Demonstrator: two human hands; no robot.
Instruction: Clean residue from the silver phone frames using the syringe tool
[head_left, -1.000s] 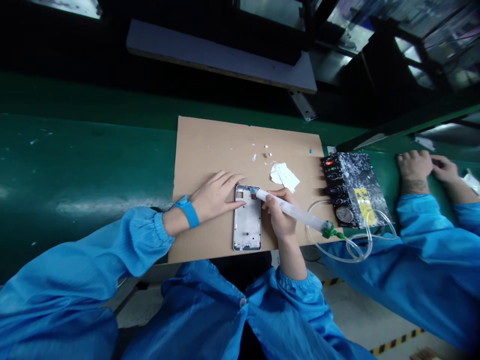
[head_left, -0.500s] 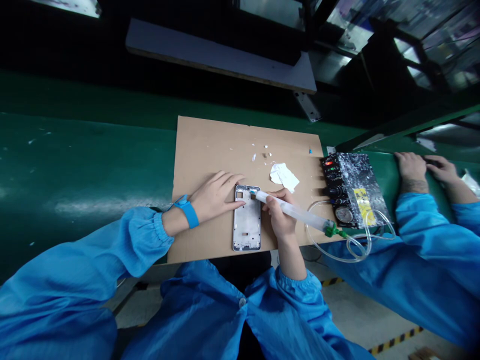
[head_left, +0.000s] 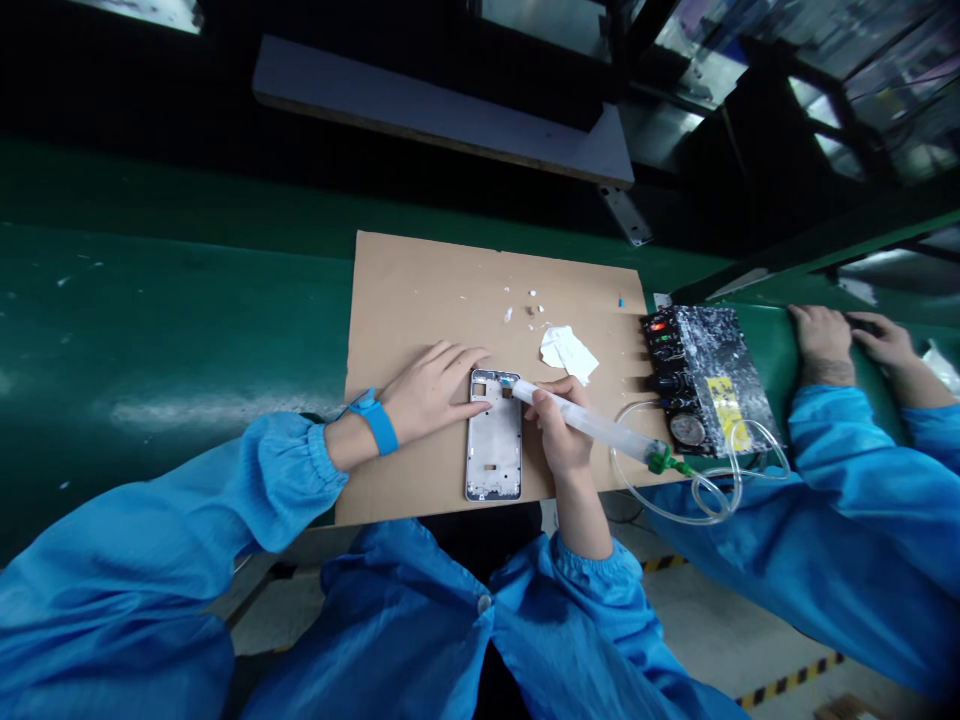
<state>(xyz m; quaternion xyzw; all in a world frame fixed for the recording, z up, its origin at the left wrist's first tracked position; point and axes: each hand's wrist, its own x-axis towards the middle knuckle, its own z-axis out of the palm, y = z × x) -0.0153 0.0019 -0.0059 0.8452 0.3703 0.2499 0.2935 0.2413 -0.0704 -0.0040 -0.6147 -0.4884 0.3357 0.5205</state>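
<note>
Silver-grey rectangular metal phone frame [head_left: 496, 445] flat on brown cardboard sheet [head_left: 420, 290]; left hand [head_left: 424, 398] fingers slightly spread, thumb over frame edge; right hand [head_left: 562, 430] fingers pinching milky-white plastic syringe [head_left: 611, 432], contents unclear.

Part of the syringe's [head_left: 611, 431] translucent barrel is hidden by the fingers of the right hand [head_left: 561, 432], and whether its small blue tip is touching the phone frame [head_left: 495, 445] cannot be made out; a bit of the frame's left edge is covered by the thumb of the left hand [head_left: 427, 397]. The markings on the control box's [head_left: 716, 350] round gauge [head_left: 687, 430] are too small to be read. A co-worker's farther sleeve [head_left: 934, 416] is cut off by the right edge, and the upper-right background is blurred.
</note>
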